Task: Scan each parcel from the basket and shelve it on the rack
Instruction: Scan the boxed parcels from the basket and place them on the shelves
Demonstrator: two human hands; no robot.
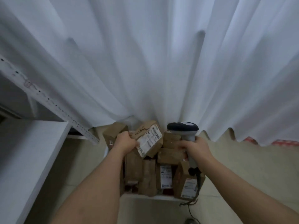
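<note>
We lift a parcel above the basket, scanner ready.

Our left hand [125, 139] grips the labelled parcel [148, 139] at its left edge; just right of it, our right hand [196, 148] is wrapped round the scanner [186, 131] handle, both over the basket [161, 198].

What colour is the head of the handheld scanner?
Dark navy to black head on the grey handheld barcode scanner, shown best in the head view.

Head-worn view, wide-angle, looking forward and down.
Close above basket [155, 197] at 6 o'clock; curtain [145, 62] filling 12 o'clock; rack [24, 151] at 9 o'clock.
</note>
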